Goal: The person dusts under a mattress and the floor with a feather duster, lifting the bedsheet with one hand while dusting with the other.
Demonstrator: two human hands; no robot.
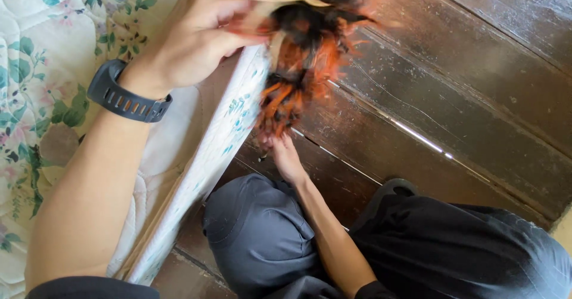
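Grey trousers [262, 233] are seen nearest, above a dark plank floor [476, 96]. The right hand [286, 156] is closed on the bottom of an orange and black feather duster [301, 67], beside a floral mattress [36, 67]. Farther up, the duster's top is gripped by the left hand [196, 37], which wears a black watch [128, 93].

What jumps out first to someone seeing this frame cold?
The shaggy orange-and-black fibrous bundle at top centre, gripped by the left hand above and the right hand at its lower end. Next, the black perforated wristband on the left wrist, over the floral quilted mattress at left. Dark worn wooden floorboards fill the right.
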